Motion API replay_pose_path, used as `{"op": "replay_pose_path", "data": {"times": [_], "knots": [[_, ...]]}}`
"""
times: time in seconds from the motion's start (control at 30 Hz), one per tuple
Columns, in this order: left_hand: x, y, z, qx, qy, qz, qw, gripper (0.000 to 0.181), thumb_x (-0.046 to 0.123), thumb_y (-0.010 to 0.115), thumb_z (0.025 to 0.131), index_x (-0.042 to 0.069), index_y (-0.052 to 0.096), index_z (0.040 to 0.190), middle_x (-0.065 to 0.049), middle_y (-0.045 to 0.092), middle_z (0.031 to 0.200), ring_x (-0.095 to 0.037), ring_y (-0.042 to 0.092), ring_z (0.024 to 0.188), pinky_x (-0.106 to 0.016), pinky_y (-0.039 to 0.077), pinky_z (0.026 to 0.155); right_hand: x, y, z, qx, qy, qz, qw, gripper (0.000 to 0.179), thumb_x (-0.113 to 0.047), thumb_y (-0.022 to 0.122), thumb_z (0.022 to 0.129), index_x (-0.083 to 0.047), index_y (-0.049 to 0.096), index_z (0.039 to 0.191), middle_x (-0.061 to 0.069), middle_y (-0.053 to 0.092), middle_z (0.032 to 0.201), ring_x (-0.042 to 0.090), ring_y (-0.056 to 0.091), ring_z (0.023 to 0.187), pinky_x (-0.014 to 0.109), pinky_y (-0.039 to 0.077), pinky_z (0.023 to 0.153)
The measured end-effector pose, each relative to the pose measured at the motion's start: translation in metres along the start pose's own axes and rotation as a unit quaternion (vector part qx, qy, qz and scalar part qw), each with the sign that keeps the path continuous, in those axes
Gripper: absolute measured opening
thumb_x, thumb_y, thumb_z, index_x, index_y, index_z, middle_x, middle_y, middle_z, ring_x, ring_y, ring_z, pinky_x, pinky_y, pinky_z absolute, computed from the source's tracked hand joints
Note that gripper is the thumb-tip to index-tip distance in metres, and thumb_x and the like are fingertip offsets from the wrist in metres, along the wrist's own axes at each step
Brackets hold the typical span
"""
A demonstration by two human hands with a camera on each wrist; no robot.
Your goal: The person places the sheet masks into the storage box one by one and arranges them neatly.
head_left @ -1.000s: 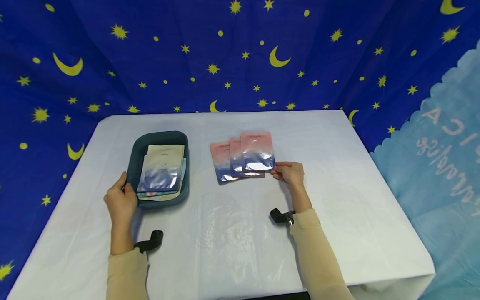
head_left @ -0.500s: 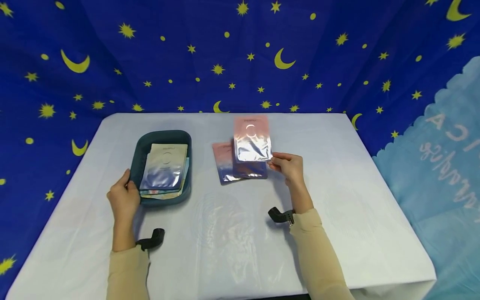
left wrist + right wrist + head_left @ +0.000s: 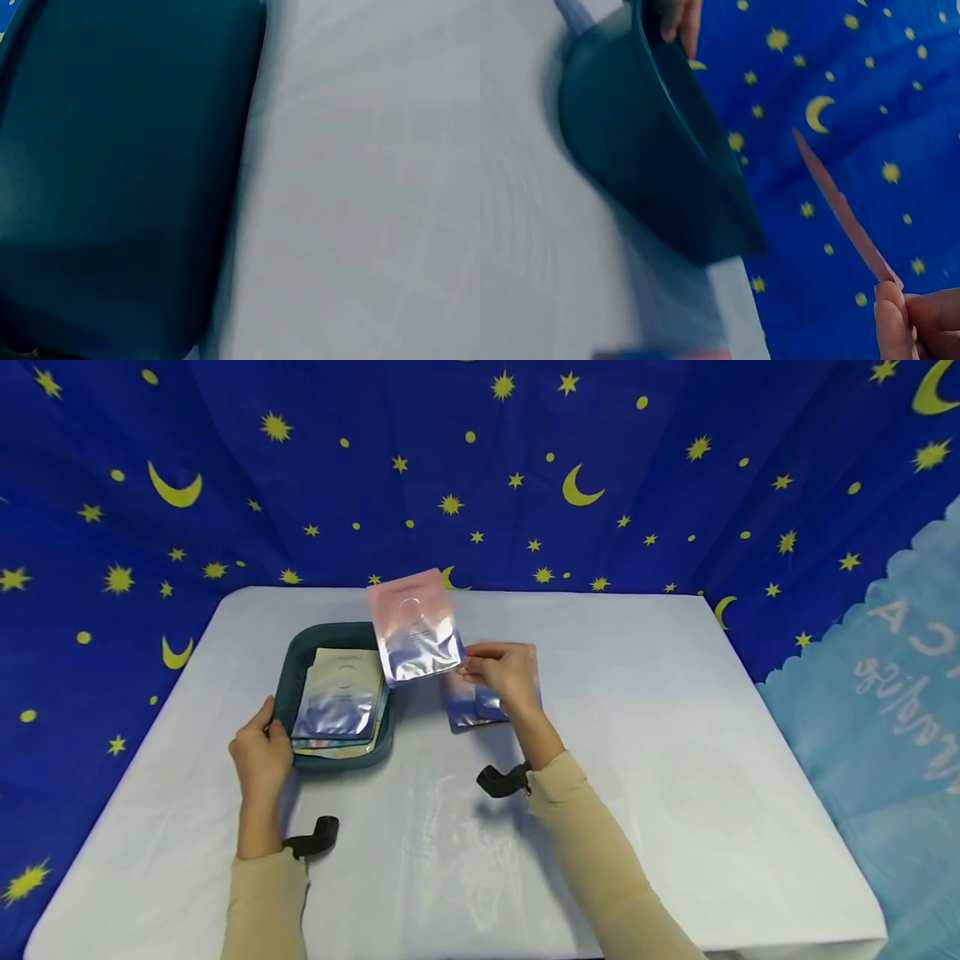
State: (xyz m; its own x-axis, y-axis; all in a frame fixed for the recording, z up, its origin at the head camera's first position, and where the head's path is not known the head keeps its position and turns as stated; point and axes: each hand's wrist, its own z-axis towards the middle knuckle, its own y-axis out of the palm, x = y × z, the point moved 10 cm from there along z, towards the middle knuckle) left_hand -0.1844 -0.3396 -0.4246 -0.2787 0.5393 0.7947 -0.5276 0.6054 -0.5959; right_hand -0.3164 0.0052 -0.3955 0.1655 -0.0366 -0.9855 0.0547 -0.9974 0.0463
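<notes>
My right hand (image 3: 510,675) pinches a pink-to-blue foil sheet mask packet (image 3: 416,627) by its lower right corner, raised beside the bin's back right. In the right wrist view this packet (image 3: 840,202) shows edge-on between thumb and fingers. A dark teal plastic bin (image 3: 347,763) stands on the left, and my left hand (image 3: 261,750) grips its left rim. Inside lie several packets; a cream-to-blue one (image 3: 339,697) is on top. Two more pink-to-blue packets (image 3: 462,706) overlap on the table, partly hidden behind my right hand. The left wrist view shows the bin's outer wall (image 3: 135,150).
A white cloth (image 3: 697,760) covers the table. Behind it hangs a blue curtain (image 3: 510,460) with yellow moons and stars, and a light blue lettered cloth (image 3: 892,710) hangs at the right. Black wrist camera mounts (image 3: 504,781) stick out from both forearms.
My right hand has lifted the top pink-to-blue packet off the other two and carried it left, up to the bin's edge. The left hand keeps its grip on the bin.
</notes>
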Motion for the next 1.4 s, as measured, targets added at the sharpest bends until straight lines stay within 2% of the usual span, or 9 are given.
{"op": "replay_pose_path", "data": {"times": [0.27, 0.5, 0.7, 0.83, 0.93, 1.0, 1.27, 1.4], "knots": [[0.002, 0.001, -0.002, 0.002, 0.005, -0.002, 1.0000, 0.044, 0.000, 0.041, 0.095, -0.001, 0.051, 0.138, -0.030, 0.050, 0.136, -0.049, 0.044, 0.131, -0.060, 0.034, 0.107, 0.006, 0.053, -0.001, -0.032, 0.006, -0.068, 0.9971, 0.019, 0.008, 0.064, 0.084, 0.008, 0.073, 0.101, 0.025, 0.073, 0.092, 0.010, 0.068, 0.058, 0.026, 0.058, 0.062], [0.004, -0.001, -0.003, 0.007, 0.009, 0.000, 0.9999, 0.044, -0.001, 0.042, 0.094, -0.002, 0.052, 0.137, -0.029, 0.050, 0.136, -0.051, 0.043, 0.130, -0.060, 0.033, 0.108, 0.011, 0.088, -0.007, -0.039, -0.012, -0.117, 0.9923, 0.014, 0.008, 0.065, 0.082, 0.008, 0.074, 0.093, 0.021, 0.074, 0.084, 0.021, 0.073, 0.062, 0.028, 0.058, 0.059], [0.005, -0.001, -0.003, 0.009, 0.013, 0.003, 0.9999, 0.044, -0.001, 0.043, 0.094, -0.002, 0.053, 0.137, -0.028, 0.050, 0.136, -0.049, 0.045, 0.130, -0.060, 0.035, 0.107, 0.015, 0.112, -0.014, -0.056, -0.047, -0.165, 0.9836, 0.011, 0.006, 0.067, 0.083, 0.008, 0.075, 0.091, 0.020, 0.074, 0.077, 0.023, 0.073, 0.062, 0.024, 0.057, 0.054], [0.004, -0.001, -0.003, 0.011, 0.015, 0.005, 0.9998, 0.044, -0.001, 0.043, 0.094, -0.001, 0.053, 0.136, -0.029, 0.051, 0.134, -0.049, 0.046, 0.129, -0.060, 0.036, 0.106, 0.018, 0.124, -0.021, -0.088, -0.063, -0.209, 0.9719, 0.012, 0.000, 0.069, 0.086, 0.006, 0.076, 0.094, 0.017, 0.075, 0.076, 0.019, 0.072, 0.061, 0.019, 0.054, 0.051], [0.004, -0.001, -0.003, 0.009, 0.015, 0.005, 0.9998, 0.044, -0.002, 0.043, 0.094, -0.002, 0.053, 0.136, -0.029, 0.051, 0.135, -0.049, 0.046, 0.129, -0.059, 0.036, 0.106, 0.019, 0.126, -0.024, -0.109, -0.067, -0.232, 0.9642, 0.013, -0.004, 0.069, 0.088, 0.004, 0.076, 0.095, 0.015, 0.075, 0.075, 0.016, 0.071, 0.058, 0.018, 0.053, 0.051], [0.004, 0.000, -0.003, 0.008, 0.014, 0.004, 0.9999, 0.044, -0.002, 0.042, 0.094, -0.002, 0.053, 0.137, -0.028, 0.050, 0.136, -0.049, 0.045, 0.129, -0.060, 0.035, 0.107, 0.019, 0.122, -0.024, -0.117, -0.065, -0.232, 0.9635, 0.013, -0.005, 0.069, 0.088, 0.003, 0.077, 0.094, 0.014, 0.075, 0.074, 0.015, 0.070, 0.057, 0.019, 0.054, 0.051], [0.004, 0.000, -0.004, 0.008, 0.006, 0.001, 0.9999, 0.044, -0.002, 0.042, 0.094, -0.002, 0.053, 0.137, -0.029, 0.050, 0.136, -0.049, 0.045, 0.130, -0.059, 0.035, 0.107, 0.017, 0.090, -0.019, -0.118, -0.035, -0.189, 0.9742, 0.016, -0.005, 0.066, 0.091, 0.007, 0.074, 0.099, 0.019, 0.075, 0.081, 0.024, 0.074, 0.070, 0.023, 0.057, 0.057], [0.003, 0.000, -0.004, 0.007, 0.003, 0.003, 1.0000, 0.044, -0.001, 0.042, 0.094, -0.001, 0.052, 0.137, -0.030, 0.051, 0.135, -0.050, 0.047, 0.128, -0.060, 0.036, 0.106, 0.019, 0.068, -0.016, -0.112, -0.014, -0.167, 0.9795, 0.018, -0.005, 0.065, 0.091, 0.008, 0.073, 0.102, 0.022, 0.074, 0.086, 0.022, 0.074, 0.071, 0.025, 0.058, 0.062]]}}
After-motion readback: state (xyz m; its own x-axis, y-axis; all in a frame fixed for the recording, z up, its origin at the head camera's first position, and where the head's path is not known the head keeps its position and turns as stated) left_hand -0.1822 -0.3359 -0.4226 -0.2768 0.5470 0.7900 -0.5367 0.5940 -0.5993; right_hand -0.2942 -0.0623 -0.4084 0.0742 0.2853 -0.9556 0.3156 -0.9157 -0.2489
